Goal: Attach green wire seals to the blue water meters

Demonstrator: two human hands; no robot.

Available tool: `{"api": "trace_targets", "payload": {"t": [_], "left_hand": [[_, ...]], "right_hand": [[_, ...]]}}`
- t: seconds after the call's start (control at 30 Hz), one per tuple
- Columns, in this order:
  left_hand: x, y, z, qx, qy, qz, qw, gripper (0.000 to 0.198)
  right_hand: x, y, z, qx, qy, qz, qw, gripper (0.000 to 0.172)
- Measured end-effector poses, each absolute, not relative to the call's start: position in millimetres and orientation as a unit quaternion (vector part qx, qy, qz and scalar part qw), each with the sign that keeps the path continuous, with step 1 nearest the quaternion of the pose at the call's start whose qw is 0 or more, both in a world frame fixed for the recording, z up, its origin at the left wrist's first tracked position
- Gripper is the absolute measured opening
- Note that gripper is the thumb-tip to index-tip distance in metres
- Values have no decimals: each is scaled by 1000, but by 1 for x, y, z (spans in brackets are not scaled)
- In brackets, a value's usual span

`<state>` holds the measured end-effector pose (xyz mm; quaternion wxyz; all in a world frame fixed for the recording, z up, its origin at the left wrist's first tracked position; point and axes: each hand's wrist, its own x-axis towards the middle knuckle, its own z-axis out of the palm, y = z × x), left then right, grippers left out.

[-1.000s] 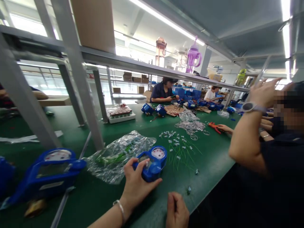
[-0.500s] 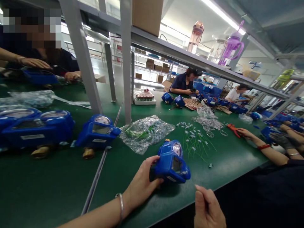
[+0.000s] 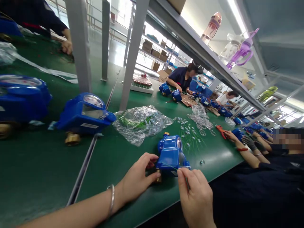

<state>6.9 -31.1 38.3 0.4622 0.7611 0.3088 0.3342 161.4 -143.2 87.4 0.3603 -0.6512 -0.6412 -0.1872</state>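
Meter position: a blue water meter (image 3: 171, 155) stands on the green bench (image 3: 35, 171) directly between the two hands, its round dial facing away from the wearer and a brass fitting just visible at its far end.
Left hand: the left hand (image 3: 137, 177) grips the near left end of the meter, thumb and fingers curled around the housing; a silver bangle (image 3: 111, 200) circles the wrist.
Right hand: the right hand (image 3: 196, 196) is pinched shut on a thin wire (image 3: 186, 183), fingertips touching the meter's near right corner.
Beyond the hands: a clear plastic bag (image 3: 141, 122) of green parts lies just past the meter, with loose wires and small seals (image 3: 190, 133) scattered to its right.
Left of the hands: another blue meter (image 3: 83, 115) sits well apart, beside a metal rail running along the bench.
Far right: co-workers' arms (image 3: 242, 152) reach onto the bench, near an orange tool (image 3: 220, 130).
Hard to make out: the wire's full length is hidden inside the right hand; the meter's underside and its near brass fitting are shadowed.
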Motion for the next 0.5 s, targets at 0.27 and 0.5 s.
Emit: {"api": "trace_targets", "payload": {"t": [0.27, 0.5], "left_hand": [[6, -25, 33, 751, 293, 334, 488, 27], [7, -27, 32, 753, 286, 340, 486, 25]], "right_hand": [[157, -134, 92, -675, -646, -203, 294, 20], [156, -131, 96, -674, -659, -202, 266, 21]]}}
